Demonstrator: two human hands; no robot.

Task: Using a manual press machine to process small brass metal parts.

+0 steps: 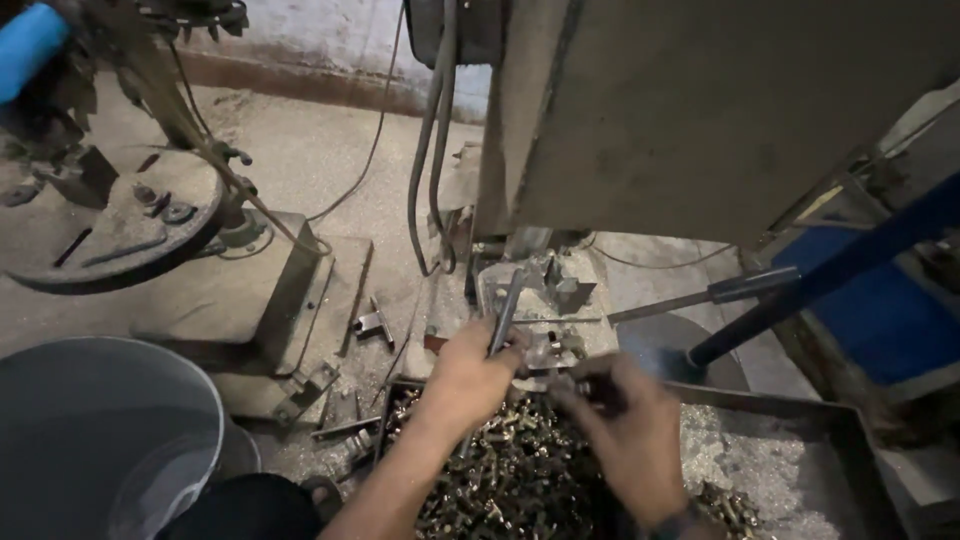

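Person working small brass-coloured parts at a bench machine, both hands at the fixture.

The left hand (470, 375) is clenching a slim metal rod (503, 318), angling it up onto the machine's small work plate (545, 305), probably so the tip can reach the fixture while the fingers stay clear. The right hand (625, 425) is hovering over the heap of brass parts (510, 470) in the dark metal tray (860, 440); it is blurred, fingers curled, and I cannot tell whether it is gripping a part. The tray is sitting just under the plate, likely keeping stock within easy reach. A grey bucket (100, 430) is standing at lower left, and a blue-handled lever (850, 265) is slanting in from the right.
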